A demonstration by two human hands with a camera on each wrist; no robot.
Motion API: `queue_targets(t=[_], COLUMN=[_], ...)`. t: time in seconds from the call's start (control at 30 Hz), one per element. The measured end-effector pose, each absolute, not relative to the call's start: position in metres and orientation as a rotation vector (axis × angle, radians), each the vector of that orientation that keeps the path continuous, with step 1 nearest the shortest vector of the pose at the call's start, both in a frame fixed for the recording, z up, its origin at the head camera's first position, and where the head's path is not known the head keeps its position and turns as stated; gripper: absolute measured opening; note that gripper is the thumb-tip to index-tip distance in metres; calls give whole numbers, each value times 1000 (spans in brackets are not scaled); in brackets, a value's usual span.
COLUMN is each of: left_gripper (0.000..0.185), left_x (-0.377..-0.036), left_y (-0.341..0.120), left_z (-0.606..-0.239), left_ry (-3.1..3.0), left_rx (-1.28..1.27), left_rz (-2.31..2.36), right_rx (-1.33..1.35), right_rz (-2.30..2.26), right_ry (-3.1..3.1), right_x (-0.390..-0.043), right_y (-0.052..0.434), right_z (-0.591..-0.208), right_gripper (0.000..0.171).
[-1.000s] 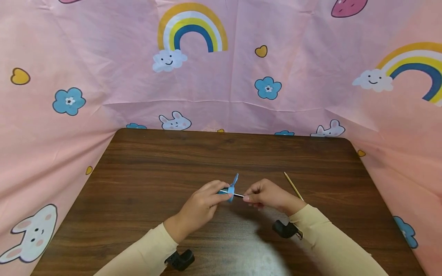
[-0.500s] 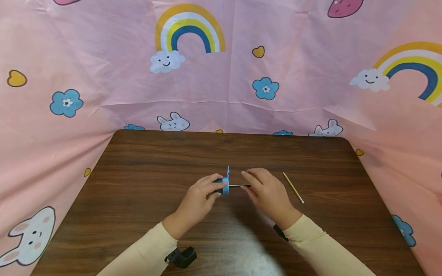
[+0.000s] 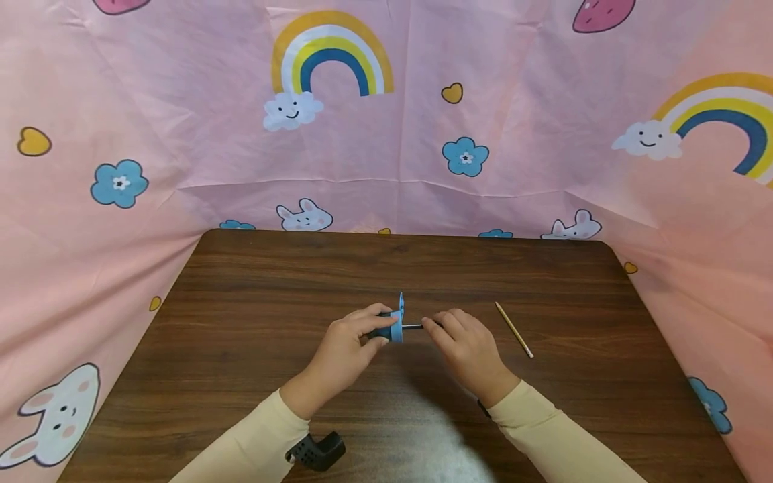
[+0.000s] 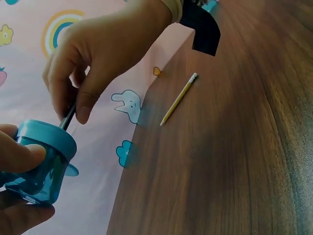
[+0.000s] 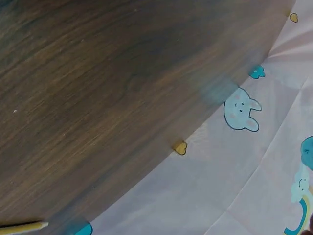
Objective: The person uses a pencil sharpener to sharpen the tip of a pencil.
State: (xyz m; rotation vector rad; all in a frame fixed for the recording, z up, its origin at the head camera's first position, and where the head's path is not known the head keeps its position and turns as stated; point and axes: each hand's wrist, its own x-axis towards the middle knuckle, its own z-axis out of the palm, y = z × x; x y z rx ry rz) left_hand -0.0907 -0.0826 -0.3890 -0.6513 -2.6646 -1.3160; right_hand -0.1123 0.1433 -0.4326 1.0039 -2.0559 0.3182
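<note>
Centre of the bench, and the blue sharpener (image 4: 41, 161) sits in the left hand (image 3: 347, 345), a small tub with a translucent body and a solid cap. The left fingers (image 4: 19, 155) curl round its barrel, one above and one below. It looks light and rigid, hard plastic, probably a bit slick, so the grip round the barrel just under the cap seems the sound place to hold; squeezing the thin clear wall hard could well crack it.

Into the cap goes a dark pencil (image 4: 67, 116), thin and stiff, with a tip that would likely snap under sideways strain. The right hand (image 3: 468, 349) pinches its shaft close to the cap, thumb and fingers (image 4: 83, 108) pressed against it. That close hold should keep it from bending.

Moving outward: a second, yellow pencil (image 3: 514, 329) lies loose on the bench (image 3: 253, 282), just to the right of the right hand and apart from it. Cream sleeves (image 3: 546, 436) cover both arms, and black wrist mounts (image 3: 314, 451) peek out beneath. Behind it all, a pink cloth (image 3: 423, 100) printed with rainbows and bunnies.
</note>
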Motion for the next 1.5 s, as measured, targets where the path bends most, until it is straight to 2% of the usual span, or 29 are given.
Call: queue_targets(t=[0.07,0.2,0.37,0.6,0.9,1.0,1.1,1.33,1.5], left_gripper=[38,38,36,38,25,28,35,37,36], left_x=[-90,-90,-91,-92,-89,-89,-91,-94,-97], left_y=[-82,-84,-87,-87,-88,-87,-86,-86,-87], left_z=[-389,-394,-403,-414,-420,-421,-421,-413,-408], left_ry=[-2669,-2641,-2466,-2201,-2148,-2176,-2247,-2409,-2461], left_rx=[-685,-815,-1032,-1238,-1284,-1261,-1181,-927,-867], left_rz=[-1290,-1137,-928,-841,-799,-839,-908,-1016,-1072], right_rx=[992,973,937,717,678,678,724,781,914], right_rz=[370,578,1057,1920,2094,2043,1795,890,466], right_ry=[-2102,-2285,-2704,-3063,-3135,-3151,-3148,-2866,-2412], right_x=[-111,-105,-106,-122,-126,-127,-125,-111,-110], right_y=[142,139,143,157,164,163,160,147,147], right_z=[-431,-424,-408,-397,-394,-396,-397,-393,-402], right_gripper=[11,15,4,14,16,16,21,55,51])
